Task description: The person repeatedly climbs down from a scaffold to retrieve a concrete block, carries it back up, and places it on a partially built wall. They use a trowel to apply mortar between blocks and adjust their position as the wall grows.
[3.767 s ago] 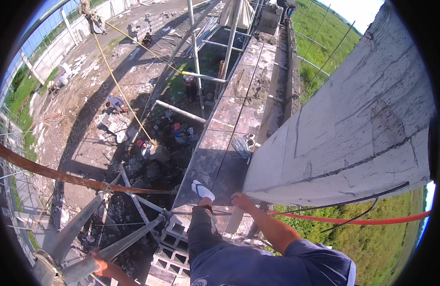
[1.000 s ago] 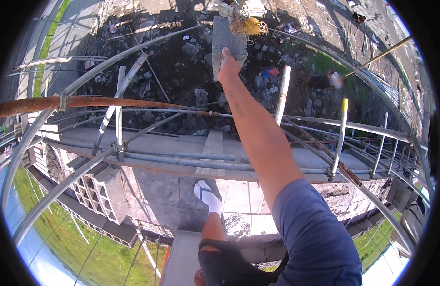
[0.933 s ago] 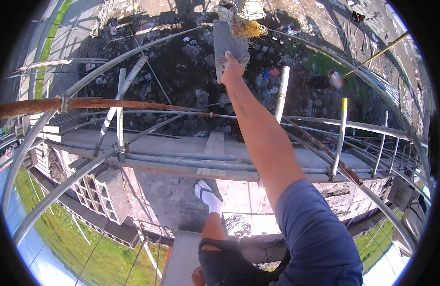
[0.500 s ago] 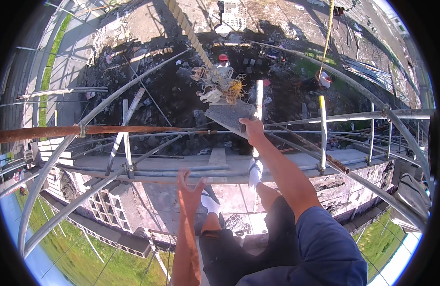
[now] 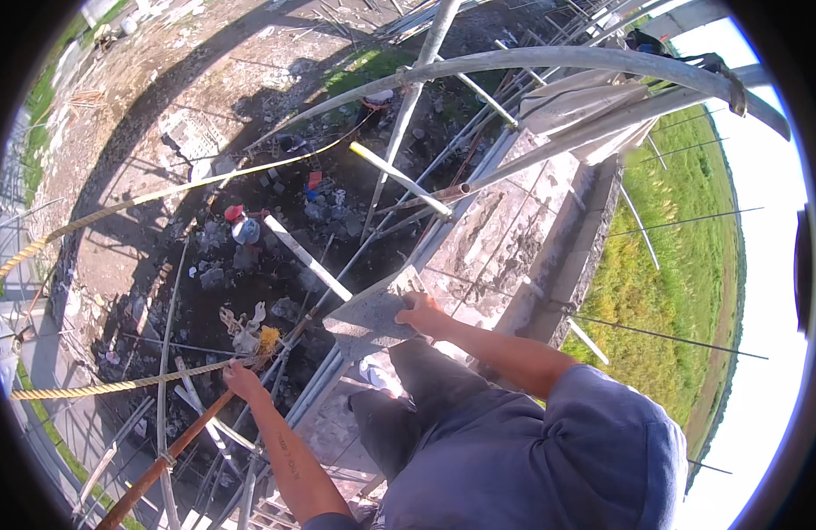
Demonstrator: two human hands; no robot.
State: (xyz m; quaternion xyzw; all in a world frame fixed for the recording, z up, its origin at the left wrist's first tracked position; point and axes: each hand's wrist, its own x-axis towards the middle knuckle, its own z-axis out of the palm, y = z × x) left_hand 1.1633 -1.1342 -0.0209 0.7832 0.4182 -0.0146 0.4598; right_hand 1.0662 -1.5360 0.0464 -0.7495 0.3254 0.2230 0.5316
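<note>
My right hand (image 5: pixel 419 311) is closed on a grey concrete block (image 5: pixel 364 318) at the middle, held low over the scaffold by my legs (image 5: pixel 426 389). Toward the lower left, my left hand (image 5: pixel 240 375) grips a thick twisted rope (image 5: pixel 134 382) close to its end, where knotted pale rags (image 5: pixel 246 329) and frayed yellow fibres (image 5: pixel 268 338) hang. A rusty pipe (image 5: pixel 165 457) slants down just below that hand.
Scaffold tubes (image 5: pixel 549 57) cross above and around the narrow concrete ledge (image 5: pixel 479 238), with draped sheeting (image 5: pixel 558 119) farther along. Down among rubble are a person in a red cap (image 5: pixel 245 225) and another person (image 5: pixel 374 106). Grassy field (image 5: pixel 673 247) lies right.
My view has swung round along the ledge. The block has left the rope's knotted end and moved toward my body in my right hand. My left hand, earlier open and empty, now holds the rope.
</note>
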